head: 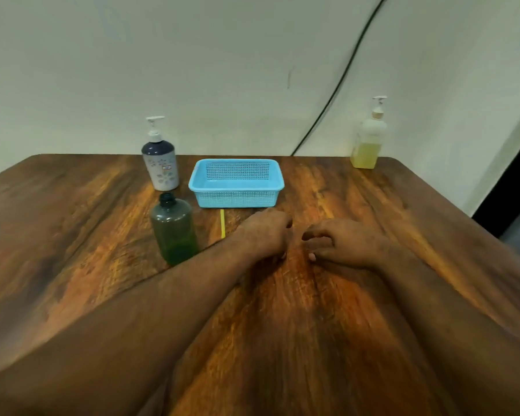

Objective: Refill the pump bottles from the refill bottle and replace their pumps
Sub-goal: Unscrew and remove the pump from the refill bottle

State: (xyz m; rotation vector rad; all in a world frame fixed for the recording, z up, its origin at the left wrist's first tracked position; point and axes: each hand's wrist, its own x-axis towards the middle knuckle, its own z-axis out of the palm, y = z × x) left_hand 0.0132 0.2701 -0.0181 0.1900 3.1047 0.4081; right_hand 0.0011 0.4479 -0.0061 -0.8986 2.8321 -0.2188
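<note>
Our left hand (264,232) and right hand (339,244) rest empty, fingers loosely curled, mid-frame; nothing is started, so we judge unscrewing the floral white pump bottle (160,163) comes next.

— Any writing you can read here?

— Only 1 candidate: a small white label (166,167) with a red edge on the flowered pump bottle (160,163). Its print is too small and blurred to make out.

— Brands or numbers anywhere else?

— None that can be read.
</note>
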